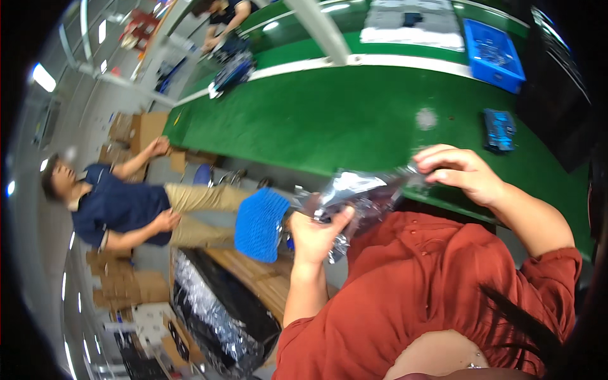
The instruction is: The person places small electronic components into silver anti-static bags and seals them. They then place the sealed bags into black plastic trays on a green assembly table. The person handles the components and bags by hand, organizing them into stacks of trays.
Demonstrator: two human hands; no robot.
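Note:
A crinkled, see-through plastic bag (361, 183) stretches between my two hands, in front of my red top and over the near edge of the green bench. My left hand (316, 235) grips its lower left part, thumb on top. At the other end, my right hand (461, 172) pinches the bag between thumb and fingers. Glare and folds hide whether anything is inside. Beyond my right hand, a small package with blue and black on it (499, 130) lies on the bench.
A blue bin (494, 56) of clear plastic pieces stands at the bench's back right, beside a black panel (554, 88). Left of me are a blue textured pad (259, 225), a black-lined container (218, 310) of clear plastic, and a standing person (123, 206). Another person works at the far left.

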